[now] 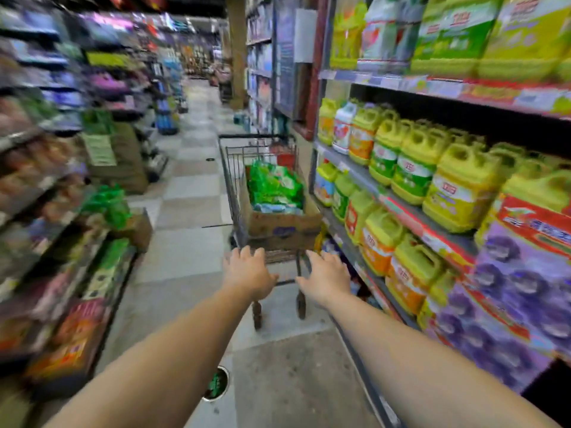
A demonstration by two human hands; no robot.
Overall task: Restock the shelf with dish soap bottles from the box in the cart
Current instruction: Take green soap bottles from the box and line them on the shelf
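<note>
- Both my forearms reach forward from the bottom edge toward the cart [234, 186].
- My left hand [248, 272] is at the cart's near end, fingers spread and loosely bent; I cannot tell whether it touches the wire.
- My right hand [326, 278] is beside it, fingers spread, holding nothing I can see.
- In the cart sits the box [282, 225], open at the top, with a blurred purple mark on its near face; I can't read it.
- Green packs [273, 185] fill the box; their print is too smeared to read.
- Just right of the cart is the shelf [411, 216], stacked with yellow jugs [457, 183] that have built-in handles and green, orange or white labels; the red label writing is illegible.
- Purple packs [506, 291] with a red band stand at the near end of that shelf.
- Across the aisle, the left shelving [46, 180] is blurred.
- On the tiled floor [191, 193] near me is a round green-centred drain [217, 383].
</note>
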